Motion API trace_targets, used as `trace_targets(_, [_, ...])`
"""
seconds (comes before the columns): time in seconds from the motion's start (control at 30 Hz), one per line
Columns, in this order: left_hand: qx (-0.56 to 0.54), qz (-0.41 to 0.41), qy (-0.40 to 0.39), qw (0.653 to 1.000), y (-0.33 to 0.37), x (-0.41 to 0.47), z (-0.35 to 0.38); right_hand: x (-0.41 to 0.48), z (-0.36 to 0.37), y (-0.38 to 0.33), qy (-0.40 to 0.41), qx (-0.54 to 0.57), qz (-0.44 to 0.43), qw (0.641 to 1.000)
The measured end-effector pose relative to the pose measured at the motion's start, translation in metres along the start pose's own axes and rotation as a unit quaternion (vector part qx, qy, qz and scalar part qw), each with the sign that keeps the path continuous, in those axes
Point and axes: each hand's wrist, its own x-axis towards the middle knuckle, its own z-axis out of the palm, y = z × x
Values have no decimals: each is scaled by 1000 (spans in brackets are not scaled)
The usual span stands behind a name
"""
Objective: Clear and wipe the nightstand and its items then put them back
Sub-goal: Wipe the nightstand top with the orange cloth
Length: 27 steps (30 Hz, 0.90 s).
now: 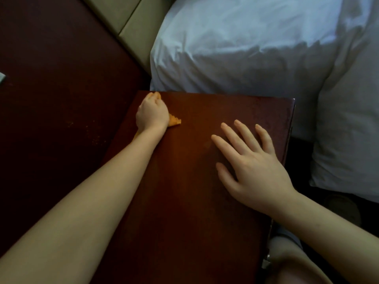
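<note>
Wiping step: left hand (152,113) grips cloth (174,120) at nightstand's (194,212) 11 o'clock corner, right hand (252,169) flat with fingers apart; next probably sweep toward 5 o'clock.

Bedroom. Indicators: one dark reddish-brown wooden nightstand (215,111), standing just beside one plump white fabric pillow (246,48); beige padded headboard panels (133,25) behind the pillow; dark brown flat panel (51,68) at left.

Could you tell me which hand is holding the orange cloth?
The left hand, at the far left corner of the nightstand, grips the orange cloth; the right hand is flat, fingers spread, empty.
</note>
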Motion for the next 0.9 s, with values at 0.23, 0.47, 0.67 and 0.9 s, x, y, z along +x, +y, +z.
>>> trace_targets(0.23, [-9,125,-68,990,21,-24,5,0,1,1,17,11,17,1000])
trace_targets(0.47, [-28,394,-180,901,-7,-137,-34,-9,-8,11,80,62,47,994])
trace_targets(0.67, [-31,304,-156,939,-5,-134,-33,-16,-25,30,68,94,92,989])
trace_targets(0.9, [-43,222,-113,968,61,-129,0,-38,-30,46,68,115,144,980])
